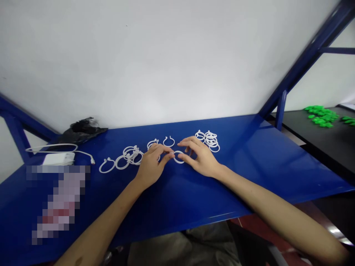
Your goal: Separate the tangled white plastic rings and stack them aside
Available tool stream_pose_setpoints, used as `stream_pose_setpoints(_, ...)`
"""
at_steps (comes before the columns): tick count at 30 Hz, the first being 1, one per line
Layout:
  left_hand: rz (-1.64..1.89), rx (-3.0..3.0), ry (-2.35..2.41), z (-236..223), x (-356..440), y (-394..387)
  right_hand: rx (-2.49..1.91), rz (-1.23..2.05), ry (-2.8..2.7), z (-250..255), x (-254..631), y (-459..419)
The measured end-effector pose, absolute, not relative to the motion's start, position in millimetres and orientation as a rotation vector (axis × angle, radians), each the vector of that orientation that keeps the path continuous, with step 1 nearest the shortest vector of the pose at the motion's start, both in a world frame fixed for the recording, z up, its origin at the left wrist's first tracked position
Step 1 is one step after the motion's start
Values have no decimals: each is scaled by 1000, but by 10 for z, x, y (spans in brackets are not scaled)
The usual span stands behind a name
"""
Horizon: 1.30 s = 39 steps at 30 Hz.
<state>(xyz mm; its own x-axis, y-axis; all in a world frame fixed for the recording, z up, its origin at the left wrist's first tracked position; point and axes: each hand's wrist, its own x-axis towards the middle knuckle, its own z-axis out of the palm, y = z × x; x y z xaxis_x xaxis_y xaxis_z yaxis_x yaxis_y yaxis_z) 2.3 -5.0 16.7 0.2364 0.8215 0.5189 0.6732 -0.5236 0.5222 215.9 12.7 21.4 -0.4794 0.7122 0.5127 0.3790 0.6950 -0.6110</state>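
Note:
Near the middle of the blue table, my left hand [152, 164] pinches the left side of a white open-ended ring [179, 161], which looks like a shower curtain ring. My right hand [202, 158] is at the ring's right side, its thumb by the rim and its fingers apart. Just beyond lies another white ring [169, 145] with a gap between its knobbed ends. Left of my left hand is a loose cluster of similar rings [130, 157], some partly behind that hand. A smaller pile of rings [212, 141] sits beyond my right hand.
On the blue table [222, 195], a white cable [83, 152], a white box [58, 159] and a crumpled black bag [81, 130] lie at left. A blurred-out item is in front of them. Blue frame bars [281, 107] flank the table; green pieces [321, 116] lie on a dark table at right.

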Motion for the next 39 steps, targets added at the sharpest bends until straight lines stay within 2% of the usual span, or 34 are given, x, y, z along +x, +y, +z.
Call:
stream_pose_setpoints(4, 1190, 2221, 1495, 184, 20, -51, -635, 366, -2240, 236, 2178, 105)
stream_pose_setpoints(8, 1185, 2047, 1488, 186, 35, -71, -642, 328, -2141, 206, 2163, 108)
stream_pose_setpoints(14, 1267, 1827, 1364, 111, 45, -78, -751, 576, -2009, 193, 2120, 87)
stream_pose_setpoints(19, 1356, 1895, 1326, 115, 50, -76, -773, 814, -2029, 210, 2086, 51)
stream_pose_setpoints(28, 1421, 2119, 1190, 124, 105, -115, -658, 806, -2148, 258, 2114, 12)
stream_pose_setpoints(33, 1188, 2308, 1381, 133, 35, -16, -674, 529, -2219, 232, 2183, 176)
stream_pose_setpoints(39, 668, 2692, 1866, -3, -1, 341, -1240, -35, -2128, 144, 2494, 563)
